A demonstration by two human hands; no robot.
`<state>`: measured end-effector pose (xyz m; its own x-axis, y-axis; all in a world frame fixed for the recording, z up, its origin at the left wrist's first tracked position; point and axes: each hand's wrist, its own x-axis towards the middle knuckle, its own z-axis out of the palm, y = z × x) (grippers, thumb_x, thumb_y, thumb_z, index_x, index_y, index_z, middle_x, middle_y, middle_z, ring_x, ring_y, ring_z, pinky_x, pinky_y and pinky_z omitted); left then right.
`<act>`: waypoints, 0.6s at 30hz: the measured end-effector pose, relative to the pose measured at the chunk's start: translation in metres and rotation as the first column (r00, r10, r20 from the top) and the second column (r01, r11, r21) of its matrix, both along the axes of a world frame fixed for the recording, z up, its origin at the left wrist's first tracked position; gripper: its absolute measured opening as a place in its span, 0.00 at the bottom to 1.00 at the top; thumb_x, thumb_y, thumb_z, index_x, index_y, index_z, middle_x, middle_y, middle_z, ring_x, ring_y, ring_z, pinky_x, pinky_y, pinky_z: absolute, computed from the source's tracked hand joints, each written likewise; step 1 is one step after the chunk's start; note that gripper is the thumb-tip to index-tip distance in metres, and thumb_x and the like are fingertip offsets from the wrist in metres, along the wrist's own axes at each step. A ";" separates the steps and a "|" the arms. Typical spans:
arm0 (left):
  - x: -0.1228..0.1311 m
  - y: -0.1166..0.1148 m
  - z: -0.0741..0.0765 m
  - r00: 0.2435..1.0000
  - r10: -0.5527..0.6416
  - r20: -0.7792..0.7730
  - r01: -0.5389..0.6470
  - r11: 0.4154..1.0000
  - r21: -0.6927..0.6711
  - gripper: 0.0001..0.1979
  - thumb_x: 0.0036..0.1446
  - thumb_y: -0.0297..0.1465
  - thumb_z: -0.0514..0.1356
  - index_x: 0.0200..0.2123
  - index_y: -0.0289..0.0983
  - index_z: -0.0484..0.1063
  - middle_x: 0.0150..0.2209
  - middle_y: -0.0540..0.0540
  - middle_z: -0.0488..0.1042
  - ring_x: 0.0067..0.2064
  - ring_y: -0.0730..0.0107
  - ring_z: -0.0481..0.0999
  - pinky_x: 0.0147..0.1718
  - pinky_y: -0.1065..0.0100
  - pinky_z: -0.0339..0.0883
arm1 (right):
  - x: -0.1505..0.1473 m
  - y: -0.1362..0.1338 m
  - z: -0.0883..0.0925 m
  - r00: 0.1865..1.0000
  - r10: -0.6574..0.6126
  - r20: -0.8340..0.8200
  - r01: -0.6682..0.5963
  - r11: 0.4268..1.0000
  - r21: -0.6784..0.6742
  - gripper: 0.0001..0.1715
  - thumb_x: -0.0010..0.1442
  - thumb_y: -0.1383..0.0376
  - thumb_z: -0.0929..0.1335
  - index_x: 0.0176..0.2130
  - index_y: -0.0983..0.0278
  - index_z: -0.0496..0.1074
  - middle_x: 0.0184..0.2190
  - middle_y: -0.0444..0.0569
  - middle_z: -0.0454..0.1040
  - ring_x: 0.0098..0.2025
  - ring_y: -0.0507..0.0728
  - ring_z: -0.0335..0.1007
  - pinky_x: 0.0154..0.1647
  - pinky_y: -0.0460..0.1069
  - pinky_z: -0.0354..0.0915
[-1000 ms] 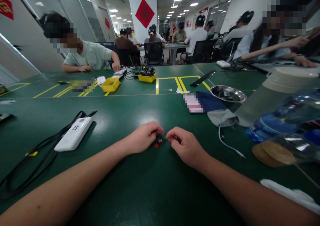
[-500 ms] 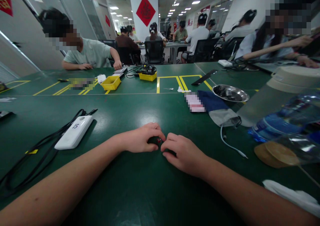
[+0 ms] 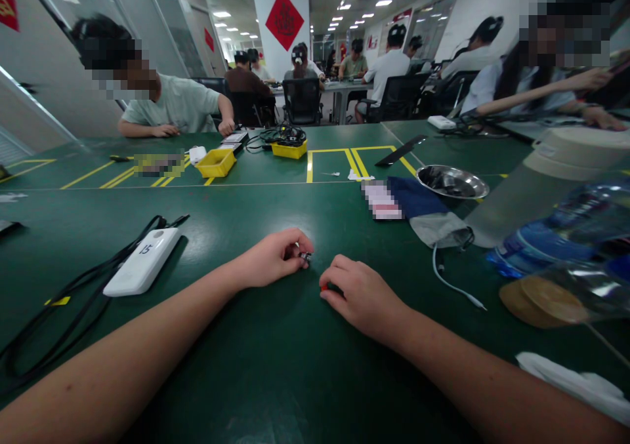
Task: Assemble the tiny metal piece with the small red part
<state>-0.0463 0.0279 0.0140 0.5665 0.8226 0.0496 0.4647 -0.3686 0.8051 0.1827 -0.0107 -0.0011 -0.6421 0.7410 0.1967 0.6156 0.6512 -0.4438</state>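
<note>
Just above the green table (image 3: 275, 378), my left hand (image 3: 275, 258) pinches a small metallic part (image 3: 306, 257) between thumb and fingertips. The part is too small to name its kind. To its right and slightly nearer me, my right hand (image 3: 361, 295) is closed, with a small red piece (image 3: 323, 288) held at its fingertips. Most of that red piece is hidden by the fingers. The two hands are a short way apart and do not touch.
Left lies a white power bank (image 3: 144, 263) with a black cable (image 3: 105, 280). Right are a phone (image 3: 382, 200), a blue-grey pouch (image 3: 423, 209), a metal bowl (image 3: 451, 181), a large jug (image 3: 531, 181) and plastic bottles (image 3: 546, 241). Yellow trays (image 3: 215, 163) stand farther back; people sit around.
My hands have moved apart. The left has shifted up and left with the metallic part; the right stays about where it was, the red piece now showing at its fingertips.
</note>
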 end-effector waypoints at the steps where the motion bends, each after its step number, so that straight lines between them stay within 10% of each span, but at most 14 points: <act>1: 0.000 0.000 0.000 0.999 -0.014 0.039 0.017 0.998 -0.059 0.09 0.56 0.26 0.58 0.41 0.37 0.68 0.34 0.48 0.73 0.35 0.70 0.74 0.36 0.67 0.66 | 0.000 0.000 0.000 1.000 -0.002 -0.022 0.002 1.000 -0.007 0.01 0.60 0.68 0.69 0.36 0.63 0.73 0.37 0.48 0.71 0.37 0.56 0.68 0.39 0.52 0.61; 9: 0.011 -0.011 0.013 0.984 -0.076 0.161 0.132 0.918 -0.374 0.08 0.58 0.28 0.59 0.42 0.35 0.73 0.32 0.50 0.73 0.33 0.74 0.71 0.35 0.70 0.64 | 0.005 0.008 -0.002 0.843 -0.281 -0.458 0.065 0.900 -0.432 0.06 0.59 0.71 0.66 0.39 0.63 0.72 0.30 0.46 0.77 0.33 0.54 0.76 0.35 0.49 0.67; 18: 0.030 -0.034 0.020 0.948 0.210 0.239 -0.039 0.822 -0.568 0.08 0.57 0.27 0.60 0.41 0.35 0.70 0.38 0.46 0.74 0.37 0.70 0.78 0.39 0.65 0.71 | 0.005 0.010 0.002 0.688 -0.368 -0.625 -0.049 0.836 -0.546 0.07 0.57 0.67 0.70 0.39 0.64 0.74 0.35 0.48 0.79 0.36 0.56 0.78 0.41 0.52 0.71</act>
